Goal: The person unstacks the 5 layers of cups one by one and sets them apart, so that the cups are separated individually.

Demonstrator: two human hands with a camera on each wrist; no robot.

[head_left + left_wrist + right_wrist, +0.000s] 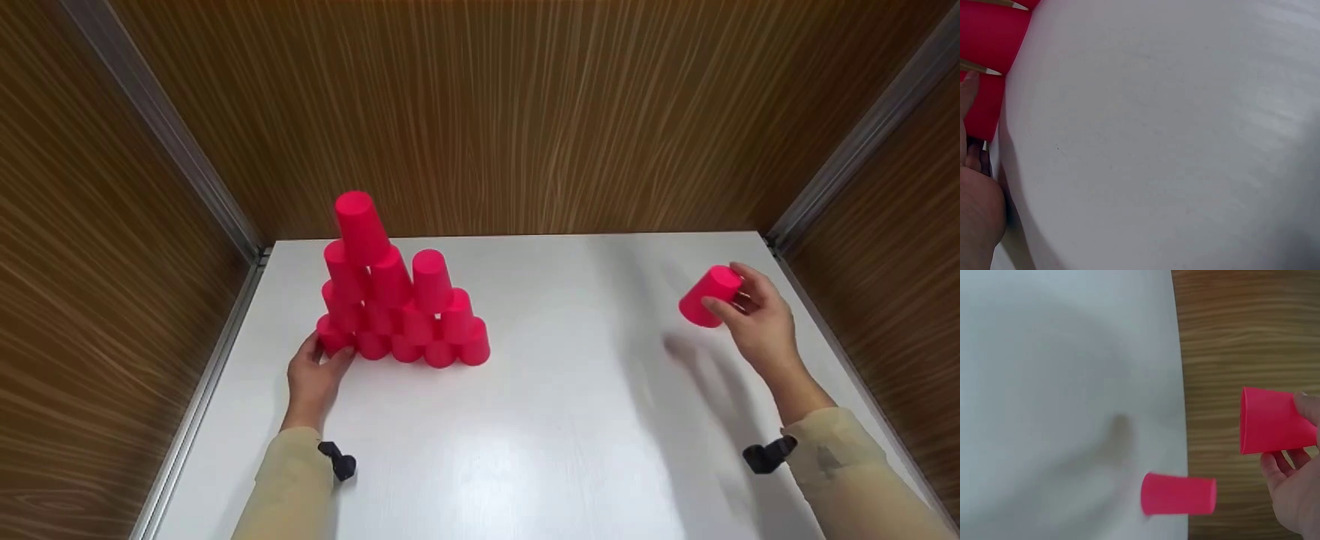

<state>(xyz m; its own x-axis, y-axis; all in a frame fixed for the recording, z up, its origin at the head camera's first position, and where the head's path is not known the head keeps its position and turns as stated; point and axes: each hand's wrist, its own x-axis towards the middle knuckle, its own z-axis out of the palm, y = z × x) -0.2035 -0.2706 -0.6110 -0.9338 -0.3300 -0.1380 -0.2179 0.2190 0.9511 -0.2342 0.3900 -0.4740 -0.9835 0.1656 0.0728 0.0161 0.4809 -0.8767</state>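
Observation:
Pink cups (405, 315), all upside down, form a stepped pyramid on the left of the white table (540, 420). A single cup (360, 229) tops its left side; another cup (431, 281) stands lower to the right. My left hand (311, 386) holds the bottom row's left-end cup (334, 341), thumb in front and fingers round its outer side. Over at the right, my right hand (765, 330) grips a pink cup (1275, 422) above the table, tilted, mouth down. Another pink cup (1178, 494) stands upside down on the table in the right wrist view; I cannot make it out in the head view.
A wood-grain panel (495, 112) rises behind the table. Similar panels stand at left (97, 262) and right (892, 225), with metal rails (202, 397) along their edges. Black devices (769, 455) sit at both wrists over the beige sleeves (289, 480).

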